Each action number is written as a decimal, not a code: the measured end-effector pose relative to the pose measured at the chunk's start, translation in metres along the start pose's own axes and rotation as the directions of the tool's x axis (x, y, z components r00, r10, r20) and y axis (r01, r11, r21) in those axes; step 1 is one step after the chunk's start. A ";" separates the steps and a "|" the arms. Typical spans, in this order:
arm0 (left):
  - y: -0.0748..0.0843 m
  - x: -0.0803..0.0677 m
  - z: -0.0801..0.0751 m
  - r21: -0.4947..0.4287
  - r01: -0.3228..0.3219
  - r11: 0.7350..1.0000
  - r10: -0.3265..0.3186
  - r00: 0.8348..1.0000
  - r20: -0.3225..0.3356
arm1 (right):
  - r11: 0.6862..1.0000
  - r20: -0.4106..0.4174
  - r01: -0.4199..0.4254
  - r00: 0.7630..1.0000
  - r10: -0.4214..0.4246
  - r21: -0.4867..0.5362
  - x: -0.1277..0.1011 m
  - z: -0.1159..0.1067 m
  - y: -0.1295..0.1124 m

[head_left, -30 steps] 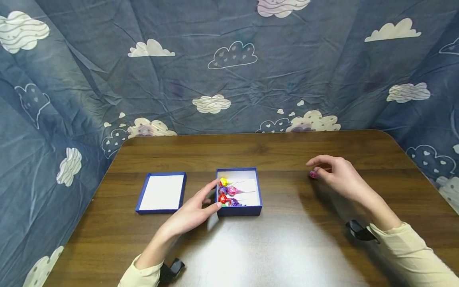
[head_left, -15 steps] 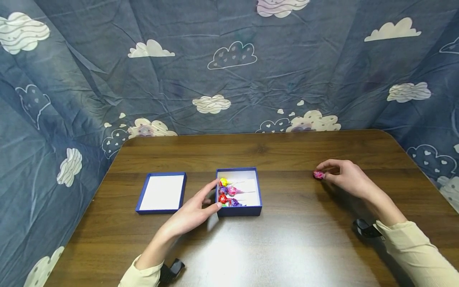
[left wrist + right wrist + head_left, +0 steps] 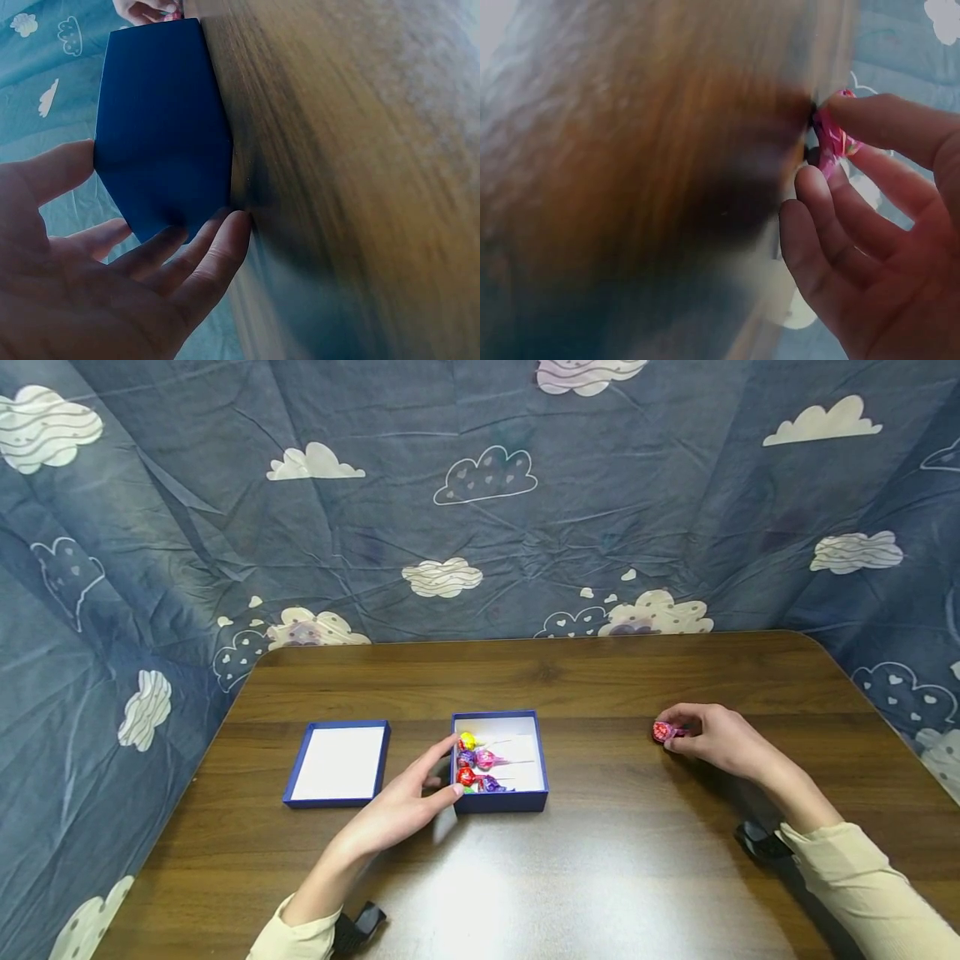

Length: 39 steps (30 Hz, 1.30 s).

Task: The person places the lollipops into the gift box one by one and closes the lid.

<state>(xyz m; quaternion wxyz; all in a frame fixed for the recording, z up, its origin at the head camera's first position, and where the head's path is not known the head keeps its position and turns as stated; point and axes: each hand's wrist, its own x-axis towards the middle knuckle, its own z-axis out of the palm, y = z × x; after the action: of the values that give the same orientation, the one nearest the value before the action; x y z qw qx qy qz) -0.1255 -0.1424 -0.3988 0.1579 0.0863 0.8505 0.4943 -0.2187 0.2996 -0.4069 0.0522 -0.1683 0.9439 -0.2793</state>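
A blue box (image 3: 499,802) with a white inside stands on the table, several wrapped lollipops (image 3: 486,760) lying in its left half. My left hand (image 3: 401,806) touches the box's left end with thumb and fingertips, the fingers fairly straight; in the left wrist view they rest against the blue wall (image 3: 165,112). Out to the right, my right hand (image 3: 720,739) pinches a pink-red wrapped lollipop (image 3: 662,731) low over the table. The right wrist view shows thumb and fingers around its pink wrapper (image 3: 831,139); its stick is hidden by the hand.
Left of the box lies a blue-edged lid (image 3: 337,764) with its white inside facing up. The wooden table (image 3: 585,860) ends at the back before a blue cloth (image 3: 637,510) printed with clouds.
My right hand has moved slightly right and lower, and the lollipop's head has turned to show more of its red-pink wrapper. The left hand and the box have stayed put.
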 end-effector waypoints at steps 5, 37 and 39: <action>-0.001 0.000 0.000 -0.002 -0.007 1.000 0.007 1.000 -0.003 | 1.000 0.004 0.022 1.000 -0.022 0.001 0.002 0.003 -0.007; -0.002 0.001 0.000 -0.012 -0.010 1.000 0.010 1.000 0.003 | 0.964 -0.210 0.253 0.950 -0.231 0.084 0.009 0.032 -0.057; -0.002 0.001 0.000 -0.009 -0.006 1.000 0.006 1.000 0.003 | 0.959 -0.236 0.266 0.942 -0.238 0.099 0.010 0.033 -0.059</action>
<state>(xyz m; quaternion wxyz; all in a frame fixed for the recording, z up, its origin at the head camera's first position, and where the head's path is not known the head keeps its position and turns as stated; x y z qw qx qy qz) -0.1264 -0.1431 -0.4011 0.1582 0.0888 0.8478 0.4984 -0.2048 0.2322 -0.4025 -0.0790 -0.2519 0.8943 -0.3612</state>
